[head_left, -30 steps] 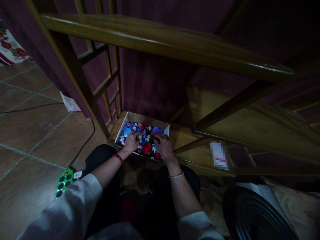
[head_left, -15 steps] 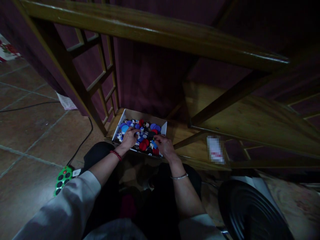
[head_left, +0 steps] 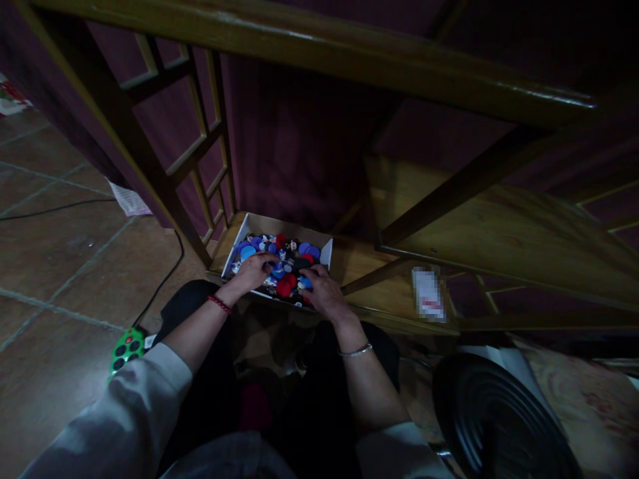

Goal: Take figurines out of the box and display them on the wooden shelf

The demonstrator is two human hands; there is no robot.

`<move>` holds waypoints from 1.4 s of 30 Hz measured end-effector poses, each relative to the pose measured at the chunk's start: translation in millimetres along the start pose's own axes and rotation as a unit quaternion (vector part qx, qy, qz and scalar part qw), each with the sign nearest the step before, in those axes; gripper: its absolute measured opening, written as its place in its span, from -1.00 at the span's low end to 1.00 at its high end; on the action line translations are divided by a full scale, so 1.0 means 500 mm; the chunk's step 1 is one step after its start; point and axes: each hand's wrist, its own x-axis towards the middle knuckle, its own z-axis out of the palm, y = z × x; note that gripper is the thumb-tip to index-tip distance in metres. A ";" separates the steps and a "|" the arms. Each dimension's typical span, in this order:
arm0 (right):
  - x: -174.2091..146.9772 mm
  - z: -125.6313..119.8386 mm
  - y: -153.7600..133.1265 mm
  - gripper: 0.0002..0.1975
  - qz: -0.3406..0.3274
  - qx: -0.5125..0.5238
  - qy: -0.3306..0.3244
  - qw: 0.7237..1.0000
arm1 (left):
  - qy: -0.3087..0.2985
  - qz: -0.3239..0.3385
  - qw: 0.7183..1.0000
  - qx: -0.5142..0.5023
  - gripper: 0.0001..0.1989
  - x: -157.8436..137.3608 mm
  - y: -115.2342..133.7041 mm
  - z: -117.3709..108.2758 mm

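A shallow white cardboard box (head_left: 325, 254) holds a jumble of small colourful pieces (head_left: 286, 286): red, blue and purple rounds and little cartoon-like figures. Over the left part of the pile is my left hand (head_left: 253, 271), its thumb and fingers apart near a blue piece (head_left: 277, 269). My right hand (head_left: 322, 291) reaches in over the near right side, fingers bent and spread from the thumb, close to red and blue pieces. I see nothing gripped in either hand. The palms and some pieces under the fingers are hidden.
The box rests on a low wooden shelf (head_left: 362, 266) under a wooden frame (head_left: 319, 50). A blurred-out white packet (head_left: 428, 295) lies to the right. On the floor at left are a green power strip (head_left: 126, 349) and its black cable (head_left: 164, 286). A round black object (head_left: 499, 412) stands lower right.
My right hand's fingers have spread from a closer, pinched pose over the pieces. My left hand has shifted slightly left and its fingers have loosened. The view has tilted a little.
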 end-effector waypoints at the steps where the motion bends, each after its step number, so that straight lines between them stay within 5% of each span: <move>1: 0.001 0.003 -0.002 -0.51 0.002 -0.003 0.001 1.000 | -0.007 -0.003 1.000 0.000 -0.67 -0.001 -0.001 -0.004; 15: 0.017 0.026 -0.012 -0.60 0.026 0.014 0.054 0.998 | -0.117 0.048 0.991 0.044 -0.73 -0.018 -0.004 -0.037; 24: 0.027 0.005 -0.028 -0.87 0.059 0.027 0.077 0.995 | -0.086 0.044 0.992 0.077 -0.82 -0.013 -0.010 -0.025; 33: 0.009 0.005 -0.005 -0.91 -0.086 0.025 -0.027 0.996 | -0.071 0.015 0.989 0.127 -0.80 -0.006 -0.009 -0.008; 42: 0.001 0.010 -0.024 -0.89 -0.099 -0.077 -0.043 0.991 | -0.057 -0.009 0.989 0.138 -0.79 -0.006 -0.002 -0.002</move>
